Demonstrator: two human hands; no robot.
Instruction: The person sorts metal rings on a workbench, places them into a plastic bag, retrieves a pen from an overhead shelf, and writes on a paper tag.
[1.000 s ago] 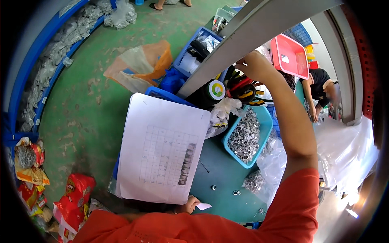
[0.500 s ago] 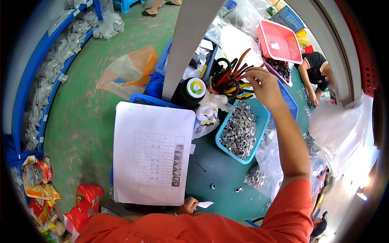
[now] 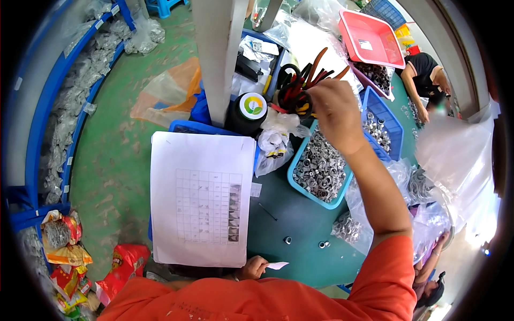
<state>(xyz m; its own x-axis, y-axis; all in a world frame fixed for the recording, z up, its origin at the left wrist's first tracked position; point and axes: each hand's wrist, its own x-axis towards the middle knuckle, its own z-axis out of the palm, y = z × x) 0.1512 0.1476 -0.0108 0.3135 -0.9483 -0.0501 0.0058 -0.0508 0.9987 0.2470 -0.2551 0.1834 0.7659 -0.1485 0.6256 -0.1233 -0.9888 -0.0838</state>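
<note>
My left hand (image 3: 252,267) is closed at the table's near edge, pinching a small white paper slip (image 3: 277,265). Beside it lies a stack of paper sheets (image 3: 166,214), the top one printed with a table and small pictures. My right hand (image 3: 337,115) reaches over a bunch of hand tools (image 3: 294,99) with red, black and yellow handles, standing together. Its fingers are turned away and slightly blurred among the handles, so their grip is hidden. Just below that hand stands a turquoise basin (image 3: 342,197) of small metal clamp-like parts (image 3: 319,171).
Loose metal fittings (image 3: 287,240) and a thin dark rod (image 3: 267,212) lie on the green table (image 3: 300,267). A black jar (image 3: 243,120) stands beside a grey post (image 3: 218,64). Rightward are a blue basket (image 3: 393,131), a pink basin (image 3: 369,32) and a co-worker (image 3: 420,80).
My right hand has moved slightly nearer and lower beside the tool handles, from a pinch above them. My left hand keeps the paper slip. The whole view has shifted a little.
</note>
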